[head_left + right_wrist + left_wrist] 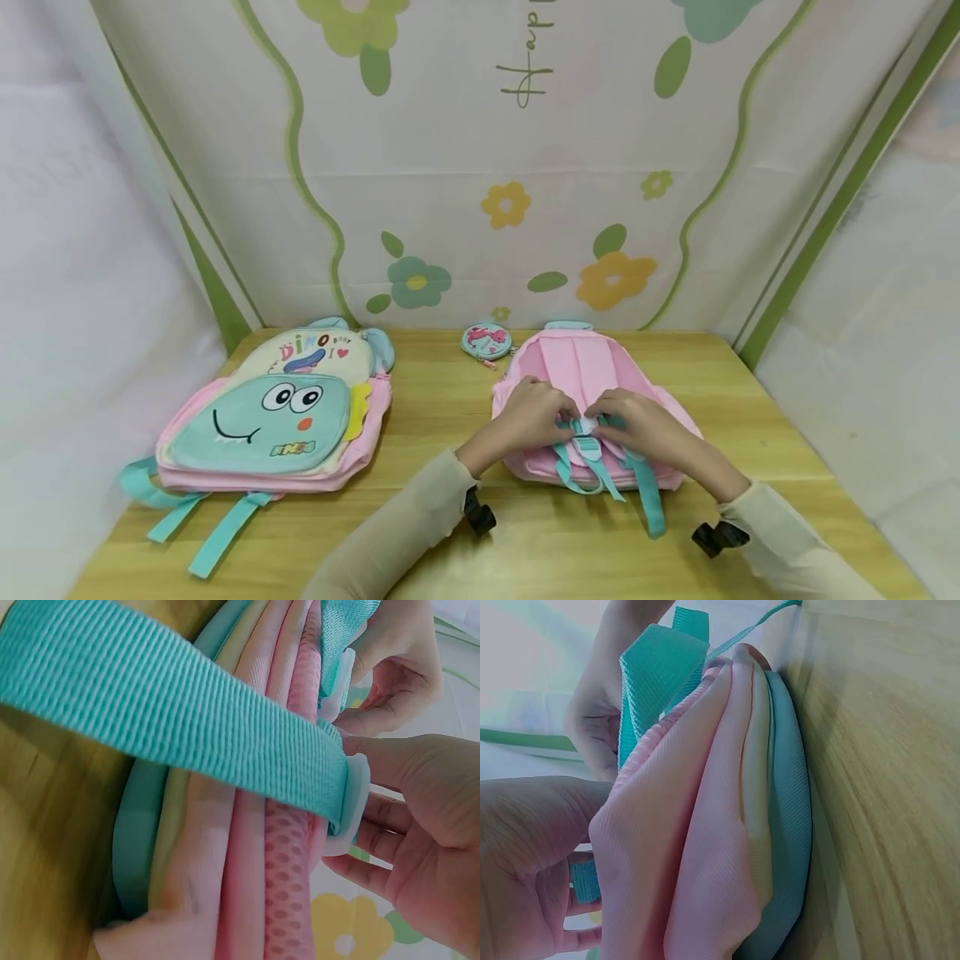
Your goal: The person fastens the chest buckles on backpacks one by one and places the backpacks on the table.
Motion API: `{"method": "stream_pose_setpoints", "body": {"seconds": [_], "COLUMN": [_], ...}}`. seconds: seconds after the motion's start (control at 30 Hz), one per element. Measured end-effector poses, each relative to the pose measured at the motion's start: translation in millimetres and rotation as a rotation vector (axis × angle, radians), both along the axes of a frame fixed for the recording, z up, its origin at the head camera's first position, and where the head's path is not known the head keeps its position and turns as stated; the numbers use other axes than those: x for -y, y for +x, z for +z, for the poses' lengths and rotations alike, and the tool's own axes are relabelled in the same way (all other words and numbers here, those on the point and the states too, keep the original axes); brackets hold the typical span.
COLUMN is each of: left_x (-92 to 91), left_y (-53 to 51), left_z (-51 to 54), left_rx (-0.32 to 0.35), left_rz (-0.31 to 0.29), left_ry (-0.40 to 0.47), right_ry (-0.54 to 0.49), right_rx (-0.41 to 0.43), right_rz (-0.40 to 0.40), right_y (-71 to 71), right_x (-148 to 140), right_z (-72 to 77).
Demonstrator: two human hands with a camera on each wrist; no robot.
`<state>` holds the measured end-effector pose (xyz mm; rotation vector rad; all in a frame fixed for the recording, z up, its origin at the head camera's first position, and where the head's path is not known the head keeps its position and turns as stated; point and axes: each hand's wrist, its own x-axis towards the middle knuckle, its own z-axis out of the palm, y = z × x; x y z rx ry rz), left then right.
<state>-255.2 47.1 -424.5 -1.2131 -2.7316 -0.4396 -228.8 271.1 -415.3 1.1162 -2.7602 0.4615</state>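
Note:
A pink backpack [566,354] lies on its front, its straps facing up. My left hand [536,412] has curled fingers at the teal webbing strap near a pale buckle [588,447]. In the left wrist view a piece of teal webbing [586,881] shows beside the fingers of that hand. From the other side my right hand [645,425] meets it, fingertips close together. The right wrist view shows the right hand's fingers around a white strap adjuster [352,804], through which a wide teal strap [172,705] runs. What lies between the fingertips is partly hidden.
To the left lies a second backpack [247,425] with a dinosaur face, front up, teal straps trailing toward the near edge. A small round pouch [487,341] sits beside the pink backpack's top. Both stand on a wooden table [427,400] before a flower-printed cloth [450,150].

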Motion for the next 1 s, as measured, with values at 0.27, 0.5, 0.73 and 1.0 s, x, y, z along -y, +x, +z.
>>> {"method": "stream_pose_setpoints", "body": {"seconds": [0.27,0.5,0.73,1.0], "left_x": [-2.7,1.9,15.6,30.6], "left_y": [1.6,2.5,5.9,5.4], "left_z": [4.7,12.2,28.6,34.0], "left_rx": [0.015,0.018,0.018,0.053], "left_rz": [0.014,0.010,-0.047,-0.042], "left_ry": [0.012,0.073,0.199,0.333], "right_ry": [-0.003,-0.008,-0.073,-0.159], "right_rx": [0.049,0.105,0.105,0.062], "right_rz": [-0.002,-0.005,-0.008,-0.035], "right_y": [-1.7,-0.2,2.6,-0.2], "right_x": [-6,-5,5,25], "right_z": [7.6,13.3,12.4,24.0]}}
